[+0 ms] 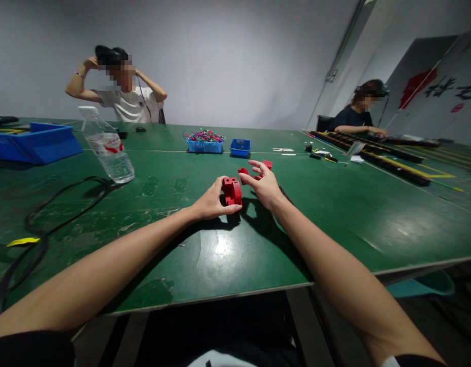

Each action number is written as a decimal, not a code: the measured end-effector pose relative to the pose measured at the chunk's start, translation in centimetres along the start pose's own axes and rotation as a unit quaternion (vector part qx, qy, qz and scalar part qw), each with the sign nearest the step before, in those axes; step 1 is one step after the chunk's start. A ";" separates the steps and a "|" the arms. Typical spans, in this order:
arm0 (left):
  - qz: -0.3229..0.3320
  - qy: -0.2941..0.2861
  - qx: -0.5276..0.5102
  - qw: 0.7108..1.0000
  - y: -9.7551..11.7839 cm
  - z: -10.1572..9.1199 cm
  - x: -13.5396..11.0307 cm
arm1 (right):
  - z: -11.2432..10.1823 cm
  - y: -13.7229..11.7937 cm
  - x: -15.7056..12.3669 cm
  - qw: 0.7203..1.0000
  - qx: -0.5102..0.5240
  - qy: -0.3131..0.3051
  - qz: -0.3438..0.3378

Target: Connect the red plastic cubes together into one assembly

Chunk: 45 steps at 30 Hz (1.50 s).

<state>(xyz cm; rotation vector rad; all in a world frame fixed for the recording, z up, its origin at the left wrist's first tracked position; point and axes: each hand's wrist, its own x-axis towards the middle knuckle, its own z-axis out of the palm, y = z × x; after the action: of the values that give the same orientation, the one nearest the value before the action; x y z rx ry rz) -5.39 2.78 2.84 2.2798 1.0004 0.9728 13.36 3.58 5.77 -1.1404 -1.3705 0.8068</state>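
Observation:
My left hand (213, 200) is closed around a red block-like part (232, 191) with a curved side and small holes on top, just above the green table. The thumb lies along the near side and the fingers are at the back. To its right, my right hand (265, 185) reaches over the table with fingers spread and curved. A small red piece (243, 176) shows at its thumb tip, and more red (267, 164) shows beyond the fingers. Whether these two belong to one part, I cannot tell. A dark object beside the right wrist is mostly hidden.
A blue bin (204, 147) of colourful small pieces and a smaller blue bin (240, 148) stand further back. Left are a water bottle (112, 153), black cable (44, 224) and large blue bin (40, 145). Two people sit across the table; long dark strips (384, 160) lie right.

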 end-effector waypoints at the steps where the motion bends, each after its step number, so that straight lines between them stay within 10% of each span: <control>1: -0.001 -0.001 0.001 1.000 0.0 0.0 0.0 | 0.1 0.1 0.1 0.998 0.050 0.002 0.030; 9: 0.006 -0.008 0.000 1.000 0.1 0.1 0.0 | 0.2 0.4 0.7 0.954 0.273 -0.024 0.120; 45: 0.003 -0.015 0.001 1.000 -0.1 -0.1 -0.1 | 0.4 -0.8 0.1 0.943 0.282 -0.046 0.173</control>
<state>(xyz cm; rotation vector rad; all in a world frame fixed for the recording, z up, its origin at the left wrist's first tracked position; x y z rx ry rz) -5.54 2.78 2.75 2.2937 0.9837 0.9380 12.85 3.46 6.45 -0.8959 -0.9218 1.4164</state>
